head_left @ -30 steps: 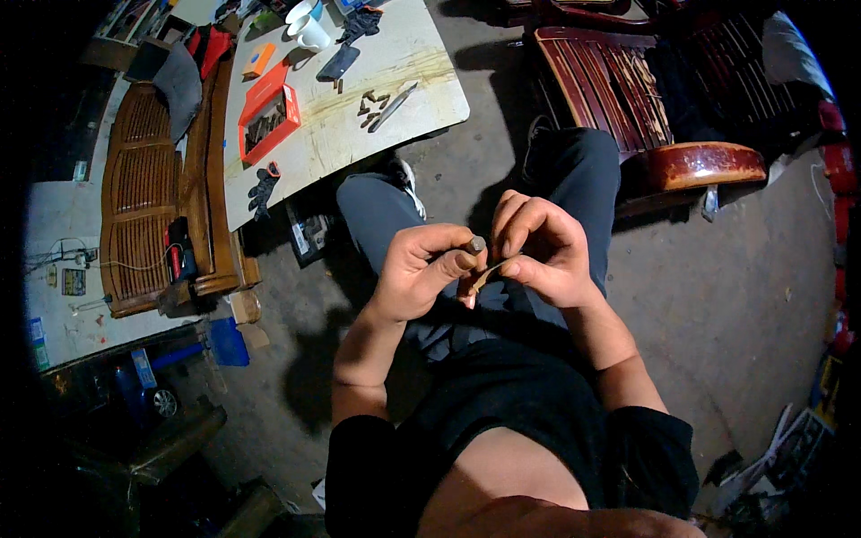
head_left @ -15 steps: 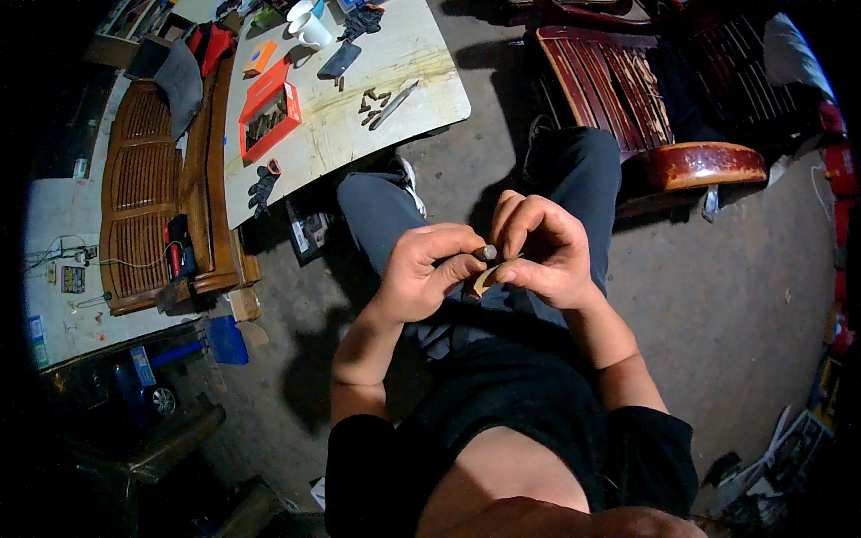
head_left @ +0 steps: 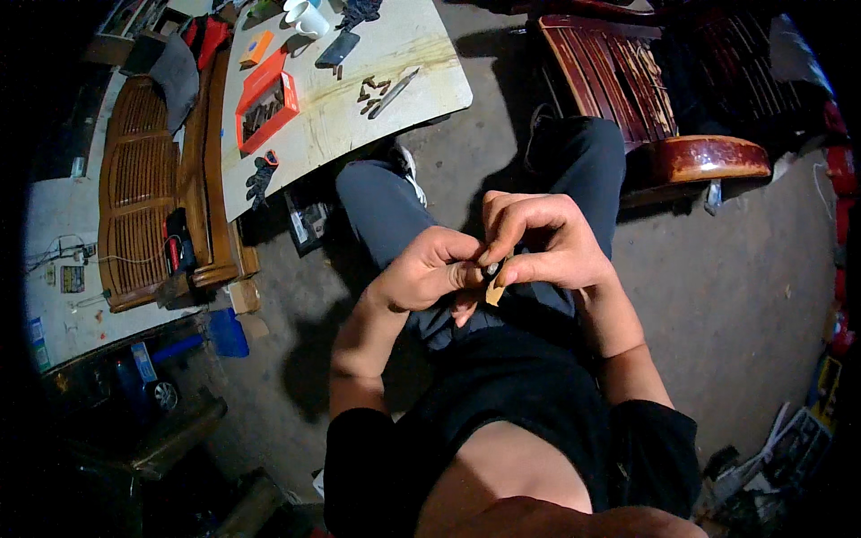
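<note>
Over my lap, a small dark stub with a pale end [head_left: 491, 268] is pinched between the fingers of both hands. My left hand [head_left: 429, 271] is closed, its thumb and forefinger on the stub's left side. My right hand [head_left: 556, 247] is also closed, its thumb and fingertips meeting at the stub's right. A tan, curled strip [head_left: 494, 293] sticks out below the right thumb; its material is not clear. The fingers partly cover both small things.
A pale table [head_left: 359, 125] ahead bears an orange-red box [head_left: 260, 85] of dark stubs, loose brown stubs [head_left: 367, 92], a slim grey knife [head_left: 393, 94], a white mug [head_left: 309, 20] and a dark glove [head_left: 261, 182]. Wooden seats [head_left: 148, 206] stand left, a reddish slatted chair [head_left: 610, 76] right.
The left fingers have moved in closer to the right ones, and the right hand has turned. The stub now shows less, and the tan strip points more downward.
</note>
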Demonstrator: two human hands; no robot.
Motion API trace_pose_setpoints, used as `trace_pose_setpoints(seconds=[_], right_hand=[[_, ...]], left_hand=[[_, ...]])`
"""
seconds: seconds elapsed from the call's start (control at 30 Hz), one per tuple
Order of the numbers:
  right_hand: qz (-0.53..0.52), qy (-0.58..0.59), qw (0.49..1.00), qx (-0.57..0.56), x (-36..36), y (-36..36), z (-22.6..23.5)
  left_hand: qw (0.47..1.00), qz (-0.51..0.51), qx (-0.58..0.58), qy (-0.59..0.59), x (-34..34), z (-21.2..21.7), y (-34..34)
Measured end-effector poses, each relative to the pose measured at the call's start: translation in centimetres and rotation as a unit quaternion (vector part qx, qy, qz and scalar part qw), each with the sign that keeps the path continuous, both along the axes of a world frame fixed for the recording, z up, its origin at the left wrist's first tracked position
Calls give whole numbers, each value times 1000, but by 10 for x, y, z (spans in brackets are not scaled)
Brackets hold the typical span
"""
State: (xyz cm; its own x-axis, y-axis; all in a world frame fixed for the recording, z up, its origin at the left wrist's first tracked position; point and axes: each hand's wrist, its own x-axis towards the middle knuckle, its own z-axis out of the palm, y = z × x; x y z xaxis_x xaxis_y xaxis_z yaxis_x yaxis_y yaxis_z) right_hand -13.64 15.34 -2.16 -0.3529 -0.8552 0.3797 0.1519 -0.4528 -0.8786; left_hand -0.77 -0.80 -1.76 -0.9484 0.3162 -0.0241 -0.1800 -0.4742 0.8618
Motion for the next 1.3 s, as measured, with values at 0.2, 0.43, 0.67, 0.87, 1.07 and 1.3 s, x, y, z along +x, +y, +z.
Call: trace_pose_setpoints(seconds=[0.2, 0.43, 0.67, 0.87, 1.07, 1.3], right_hand=[[-81, 47, 993, 71, 2, 7, 9], [8, 3, 1000, 9, -5, 3, -7], [10, -38, 998, 41, -2, 10, -8], [-33, -54, 993, 104, 2, 13, 1], [-9, -140, 981, 137, 11, 14, -5], [-26, -154, 978, 136, 14, 13, -13]], left_hand=[[989, 92, -101, -60, -2, 4, 4], [997, -37, 62, 11, -9, -22, -5], [991, 33, -84, 94, -14, -30, -7], [949, 108, -252, 156, -19, -12, -6], [889, 155, -391, 183, -13, -1, -3], [886, 135, -419, 146, -13, 5, -3]])
